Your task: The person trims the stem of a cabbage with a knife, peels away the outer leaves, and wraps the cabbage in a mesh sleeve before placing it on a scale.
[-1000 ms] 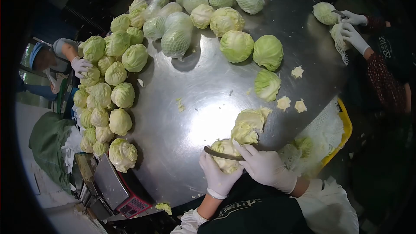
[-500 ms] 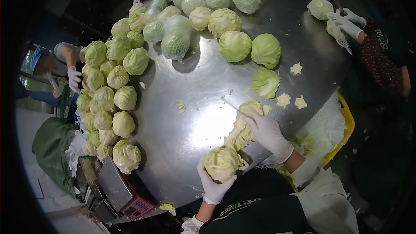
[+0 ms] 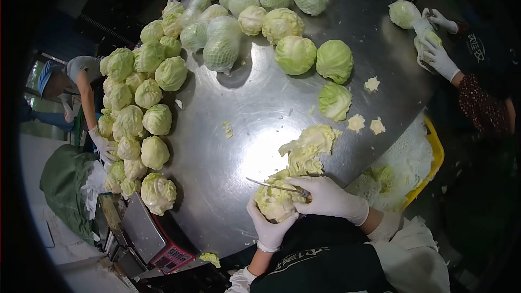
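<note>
Cupped wide under a pale cabbage (image 3: 274, 206), the left hand (image 3: 268, 232), gloved in white, holds it from below and the near side, fingers spread around the leaves. Its partner, the right hand (image 3: 330, 202), also gloved, is closed around the handle of a knife (image 3: 271, 185), whose thin curved blade lies across the upper part of that cabbage, pointing left. I see all this at the lower centre of the frame, by the near edge of the metal table (image 3: 222, 163).

Just above the cabbage lie loose leaves (image 3: 310, 144), pale and crumpled. Farther up and to the right sit a small green head (image 3: 335, 101) and some flat cut pieces (image 3: 356, 123), then two larger heads (image 3: 296, 55) side by side. Toward the top centre are cabbages in clear wrap and netting (image 3: 221, 46). Down the left runs a long heap of cabbages (image 3: 157, 119), where a co-worker's gloved hand (image 3: 104, 145) touches the outer side.

A scale (image 3: 142, 230) with a red-edged keypad stands at lower left. At right, a yellow bin (image 3: 436, 154) holds white netting (image 3: 411, 157); above it, another co-worker's gloved hands (image 3: 442, 61) are on netted cabbage.
</note>
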### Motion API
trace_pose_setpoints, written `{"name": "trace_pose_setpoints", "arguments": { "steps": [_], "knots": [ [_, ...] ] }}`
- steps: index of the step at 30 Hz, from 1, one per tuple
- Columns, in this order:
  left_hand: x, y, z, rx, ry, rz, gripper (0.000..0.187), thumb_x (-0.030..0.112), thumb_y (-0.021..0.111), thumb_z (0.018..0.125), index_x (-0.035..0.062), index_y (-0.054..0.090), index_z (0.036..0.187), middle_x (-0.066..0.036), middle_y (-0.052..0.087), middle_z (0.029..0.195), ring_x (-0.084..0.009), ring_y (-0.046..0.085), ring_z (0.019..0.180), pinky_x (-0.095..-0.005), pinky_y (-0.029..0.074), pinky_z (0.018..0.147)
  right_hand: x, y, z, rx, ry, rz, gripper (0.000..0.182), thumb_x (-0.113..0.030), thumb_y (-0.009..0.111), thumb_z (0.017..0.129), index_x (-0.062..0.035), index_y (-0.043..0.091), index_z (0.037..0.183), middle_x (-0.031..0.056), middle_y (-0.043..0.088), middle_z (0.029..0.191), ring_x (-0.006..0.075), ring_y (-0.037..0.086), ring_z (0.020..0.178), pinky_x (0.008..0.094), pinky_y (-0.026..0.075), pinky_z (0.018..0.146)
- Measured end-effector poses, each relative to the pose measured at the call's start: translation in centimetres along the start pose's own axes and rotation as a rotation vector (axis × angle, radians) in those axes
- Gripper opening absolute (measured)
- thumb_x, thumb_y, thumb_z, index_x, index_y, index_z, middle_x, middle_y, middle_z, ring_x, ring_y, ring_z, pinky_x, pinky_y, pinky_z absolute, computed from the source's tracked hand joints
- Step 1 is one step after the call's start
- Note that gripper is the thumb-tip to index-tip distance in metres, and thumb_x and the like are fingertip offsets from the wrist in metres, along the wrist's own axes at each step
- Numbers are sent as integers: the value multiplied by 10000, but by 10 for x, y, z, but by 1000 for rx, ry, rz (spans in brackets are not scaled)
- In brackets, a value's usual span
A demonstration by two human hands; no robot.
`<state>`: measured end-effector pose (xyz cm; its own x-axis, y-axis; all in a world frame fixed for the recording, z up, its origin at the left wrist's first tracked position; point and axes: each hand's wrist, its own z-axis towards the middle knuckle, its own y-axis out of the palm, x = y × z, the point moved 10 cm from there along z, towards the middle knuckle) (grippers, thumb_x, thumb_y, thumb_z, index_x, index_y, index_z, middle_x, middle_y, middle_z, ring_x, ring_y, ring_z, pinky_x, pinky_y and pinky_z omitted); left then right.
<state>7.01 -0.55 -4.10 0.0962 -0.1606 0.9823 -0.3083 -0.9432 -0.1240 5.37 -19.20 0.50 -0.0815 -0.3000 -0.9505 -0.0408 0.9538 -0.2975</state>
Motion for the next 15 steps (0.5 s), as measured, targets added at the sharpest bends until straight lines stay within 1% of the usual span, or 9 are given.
{"name": "trace_pose_setpoints", "arguments": {
  "steps": [1, 3, 6, 9, 10, 11, 13, 14, 15],
  "knots": [
    [-2, 0, 0, -40, 5, -5, 1030, 122, 924, 649, -8, 279, 1441, -142, 395, 1355, -247, 474, 1251, -394, 423, 1070, 6, 4, -2, -88, 67, -15, 557, -235, 719, 822, -23, 596, 1322, 193, 696, 950, 289, 697, 796, 365, 549, 731],
    [6, -3, 4, -80, 17, -13, 1020, 108, 918, 659, -3, 277, 1444, -151, 390, 1382, -255, 477, 1268, -400, 430, 1074, 20, -5, -3, 10, -20, 20, 470, -206, 707, 804, -33, 638, 1236, 180, 687, 837, 288, 683, 706, 375, 539, 676],
    [12, 0, 9, -281, -176, -319, 1077, 62, 896, 663, 41, 235, 1512, -149, 417, 1480, -304, 474, 1348, -437, 432, 1104, 62, -23, -5, 162, 188, -140, 265, -203, 699, 807, -39, 663, 1012, 178, 665, 742, 336, 670, 662, 400, 537, 652],
    [1, -23, -17, -322, -313, -238, 1069, 65, 891, 674, 47, 235, 1519, -137, 433, 1475, -304, 457, 1363, -433, 425, 1111, 53, -12, -6, 176, 148, -133, 285, -145, 710, 788, -20, 663, 1040, 171, 632, 734, 289, 640, 623, 369, 508, 606],
    [-3, -26, -22, -355, -297, -229, 1031, 154, 866, 730, 78, 225, 1534, -132, 436, 1483, -317, 486, 1344, -470, 458, 1079, 46, -3, -4, 87, 150, -113, 285, -164, 720, 799, -48, 668, 1054, 147, 638, 749, 293, 664, 657, 381, 524, 622],
    [-6, -35, -28, -351, -299, -223, 1031, 154, 866, 730, 78, 225, 1534, -132, 436, 1483, -317, 486, 1344, -470, 458, 1079, 38, 2, -5, 85, 148, -106, 285, -164, 720, 799, -48, 668, 1054, 147, 638, 749, 293, 664, 657, 381, 524, 622],
    [-25, -40, -54, -255, -713, -580, 979, 106, 771, 821, 114, 135, 1565, -153, 433, 1472, -311, 492, 1348, -486, 512, 1028, 8, 29, -9, 4, -1, -122, 274, -176, 729, 807, -73, 673, 1055, 122, 646, 764, 281, 678, 676, 377, 538, 630],
    [-24, -45, -52, -101, -645, -603, 884, 326, 752, 837, 131, 245, 1535, -149, 461, 1463, -346, 560, 1274, -550, 549, 953, -5, 32, -10, 43, -76, -102, 239, -173, 727, 826, -88, 688, 1045, 110, 678, 810, 260, 693, 693, 363, 553, 643],
    [-27, -42, -53, -94, -644, -603, 884, 326, 752, 837, 131, 245, 1535, -149, 461, 1463, -346, 560, 1274, -550, 549, 953, -3, 33, -7, 38, -80, -100, 239, -173, 727, 826, -88, 688, 1045, 110, 678, 810, 260, 693, 693, 363, 553, 643]
  ]
}}
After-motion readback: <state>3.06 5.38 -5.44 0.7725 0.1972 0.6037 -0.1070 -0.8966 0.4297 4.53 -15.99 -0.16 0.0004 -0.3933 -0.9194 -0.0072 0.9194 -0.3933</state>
